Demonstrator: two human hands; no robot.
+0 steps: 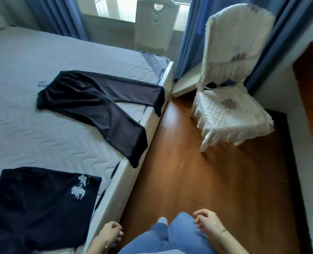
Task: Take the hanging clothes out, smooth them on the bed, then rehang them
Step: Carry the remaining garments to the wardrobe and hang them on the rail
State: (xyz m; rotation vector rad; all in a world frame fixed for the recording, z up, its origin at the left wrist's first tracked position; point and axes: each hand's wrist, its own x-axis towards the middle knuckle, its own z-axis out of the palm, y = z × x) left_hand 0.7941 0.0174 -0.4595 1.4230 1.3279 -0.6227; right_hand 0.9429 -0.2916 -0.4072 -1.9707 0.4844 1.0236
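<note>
Black trousers [97,105] lie spread on the white quilted bed [42,136], both leg ends hanging over its right edge; a thin hanger hook [42,83] shows at the waistband. A dark garment with a white printed pattern [38,204] lies flat on the bed's near corner. My left hand [110,233] hangs at the bed's edge with loosely curled fingers, holding nothing. My right hand [207,224] hovers over my jeans-clad leg, fingers loosely curled, holding nothing. Neither hand touches the clothes.
A white chair with a frilled cover [230,110] stands on the wooden floor [188,171] to the right. Blue curtains [194,33] and another white chair [155,24] are by the window. A dark rug edge [291,162] runs along the right.
</note>
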